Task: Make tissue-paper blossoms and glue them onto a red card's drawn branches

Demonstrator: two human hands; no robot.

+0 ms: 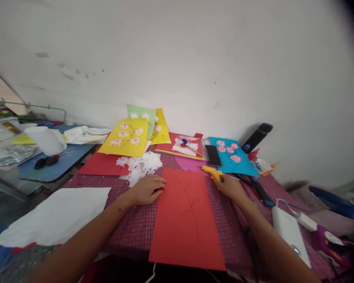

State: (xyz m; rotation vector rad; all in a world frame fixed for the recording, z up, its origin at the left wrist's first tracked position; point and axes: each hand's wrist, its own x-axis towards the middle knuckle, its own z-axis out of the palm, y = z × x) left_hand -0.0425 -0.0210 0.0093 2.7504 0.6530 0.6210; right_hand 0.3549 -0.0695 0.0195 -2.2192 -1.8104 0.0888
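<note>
A red sheet of paper lies before me, with a thin dark branch drawn on it. My left hand rests at the sheet's upper left edge, fingers loosely bent and apart, holding nothing. To the right of the sheet, my right hand is closed around a yellow glue gun whose nozzle points left. A heap of torn white tissue lies just beyond my left hand. Under the gun's tip, a pink sheet is partly covered.
Yellow flower picture and blue flower picture stand toward the wall. Near the blue one are a phone and a black bottle. A white power strip lies right; white cloth-like sheet hangs left.
</note>
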